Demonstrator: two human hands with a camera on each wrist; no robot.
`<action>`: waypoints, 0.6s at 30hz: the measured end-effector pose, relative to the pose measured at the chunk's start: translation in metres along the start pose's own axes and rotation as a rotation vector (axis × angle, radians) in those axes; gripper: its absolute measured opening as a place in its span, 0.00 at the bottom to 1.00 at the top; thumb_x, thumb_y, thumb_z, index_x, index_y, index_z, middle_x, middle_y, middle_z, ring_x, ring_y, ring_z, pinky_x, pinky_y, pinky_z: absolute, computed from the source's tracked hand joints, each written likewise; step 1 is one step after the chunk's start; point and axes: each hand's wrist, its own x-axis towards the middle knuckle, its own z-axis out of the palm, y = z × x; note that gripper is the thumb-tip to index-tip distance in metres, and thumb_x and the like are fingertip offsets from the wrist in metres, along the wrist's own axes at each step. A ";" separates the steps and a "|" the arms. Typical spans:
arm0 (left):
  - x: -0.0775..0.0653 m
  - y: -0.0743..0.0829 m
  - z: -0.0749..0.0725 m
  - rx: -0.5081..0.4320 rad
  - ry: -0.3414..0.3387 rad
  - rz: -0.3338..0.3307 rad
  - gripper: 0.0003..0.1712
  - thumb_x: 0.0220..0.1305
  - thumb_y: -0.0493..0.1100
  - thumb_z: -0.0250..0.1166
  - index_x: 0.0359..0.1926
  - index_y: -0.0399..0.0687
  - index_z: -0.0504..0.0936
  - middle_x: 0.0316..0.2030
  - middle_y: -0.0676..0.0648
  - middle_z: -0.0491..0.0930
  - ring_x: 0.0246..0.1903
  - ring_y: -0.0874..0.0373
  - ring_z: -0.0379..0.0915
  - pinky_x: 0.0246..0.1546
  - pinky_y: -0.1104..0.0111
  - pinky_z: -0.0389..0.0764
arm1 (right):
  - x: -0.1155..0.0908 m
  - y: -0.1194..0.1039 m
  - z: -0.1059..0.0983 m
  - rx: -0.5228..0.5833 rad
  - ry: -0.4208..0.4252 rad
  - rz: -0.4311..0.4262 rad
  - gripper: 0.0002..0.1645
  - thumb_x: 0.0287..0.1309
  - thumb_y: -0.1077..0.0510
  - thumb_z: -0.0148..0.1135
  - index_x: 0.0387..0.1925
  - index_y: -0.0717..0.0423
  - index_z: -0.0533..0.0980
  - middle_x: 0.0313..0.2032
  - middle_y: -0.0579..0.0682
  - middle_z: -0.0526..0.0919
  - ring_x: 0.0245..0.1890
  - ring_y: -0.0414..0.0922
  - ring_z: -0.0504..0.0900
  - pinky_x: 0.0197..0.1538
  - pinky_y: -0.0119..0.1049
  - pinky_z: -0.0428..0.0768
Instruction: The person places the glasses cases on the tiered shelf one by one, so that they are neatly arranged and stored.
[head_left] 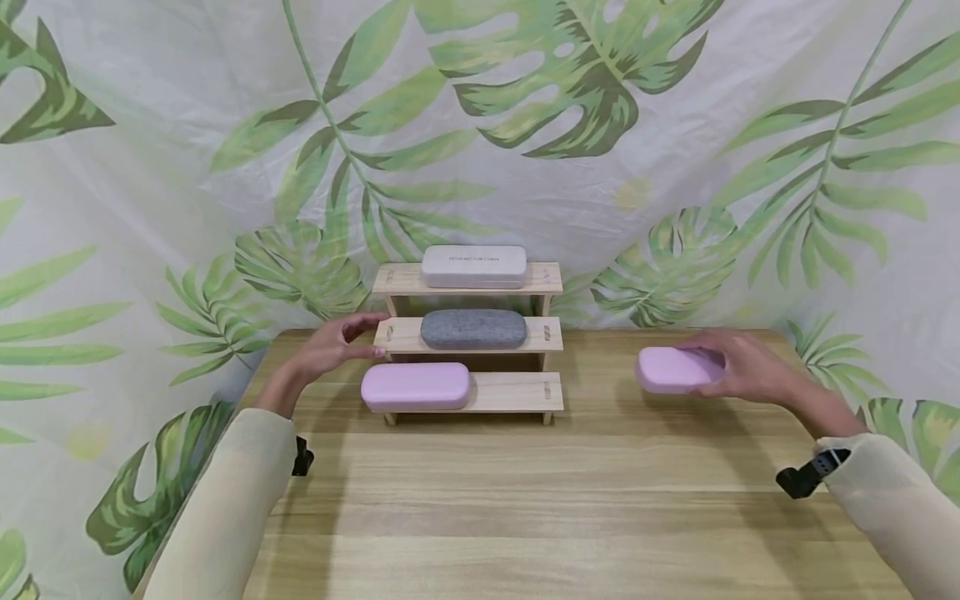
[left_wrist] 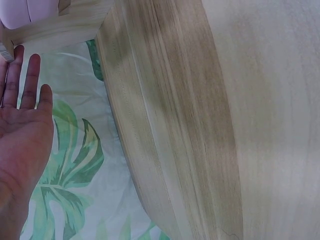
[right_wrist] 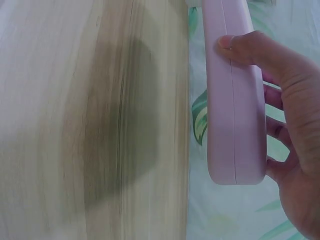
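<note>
My right hand (head_left: 750, 365) grips a pink glasses case (head_left: 670, 370) between thumb and fingers. In the right wrist view that case (right_wrist: 234, 125) is held off the table, and a shadow lies on the wood beside it. My left hand (head_left: 335, 346) is at the left end of a three-step wooden rack (head_left: 510, 392), its fingers (left_wrist: 31, 82) extended by the rack's edge. On the bottom step sits another pink glasses case (head_left: 416, 386), toward the left and slightly past its end. A grey fabric case (head_left: 473, 329) lies on the middle step, and a white case with lettering (head_left: 474, 267) on the top one.
The wooden table (head_left: 525, 508) spreads in front of the rack and to its right. Behind it hangs a leaf-patterned cloth (head_left: 555, 200). Black straps with small devices (head_left: 813, 473) are worn at both wrists.
</note>
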 end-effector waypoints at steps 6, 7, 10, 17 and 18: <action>0.001 -0.002 0.000 -0.002 -0.004 0.007 0.41 0.67 0.50 0.76 0.77 0.49 0.72 0.76 0.41 0.68 0.78 0.39 0.57 0.80 0.40 0.53 | 0.005 -0.006 0.001 -0.013 0.023 -0.039 0.42 0.30 0.51 0.90 0.54 0.54 0.87 0.49 0.52 0.90 0.47 0.51 0.87 0.42 0.41 0.82; 0.001 -0.002 0.000 -0.002 -0.004 0.006 0.41 0.67 0.50 0.76 0.77 0.50 0.72 0.76 0.41 0.68 0.78 0.39 0.57 0.80 0.40 0.53 | 0.006 -0.007 0.001 -0.010 0.025 -0.044 0.42 0.30 0.51 0.90 0.54 0.54 0.87 0.49 0.52 0.90 0.47 0.51 0.87 0.42 0.42 0.82; 0.001 -0.002 0.000 -0.001 -0.005 0.003 0.41 0.67 0.51 0.76 0.77 0.50 0.72 0.76 0.41 0.68 0.78 0.39 0.57 0.80 0.40 0.53 | 0.008 -0.012 0.000 -0.001 0.027 -0.050 0.42 0.29 0.51 0.90 0.55 0.53 0.87 0.49 0.53 0.90 0.47 0.52 0.87 0.42 0.41 0.81; 0.001 -0.002 0.000 -0.009 -0.008 0.004 0.41 0.67 0.50 0.77 0.77 0.50 0.72 0.76 0.41 0.68 0.78 0.39 0.57 0.79 0.40 0.53 | 0.012 -0.021 0.001 -0.007 0.030 -0.072 0.41 0.29 0.51 0.89 0.54 0.53 0.87 0.49 0.53 0.90 0.45 0.50 0.87 0.39 0.39 0.81; 0.000 -0.002 0.000 -0.009 -0.008 0.005 0.41 0.67 0.50 0.77 0.76 0.50 0.72 0.76 0.41 0.68 0.78 0.39 0.57 0.80 0.40 0.53 | 0.013 -0.022 0.001 -0.007 0.030 -0.073 0.41 0.29 0.51 0.90 0.54 0.53 0.87 0.49 0.53 0.90 0.44 0.49 0.86 0.39 0.39 0.81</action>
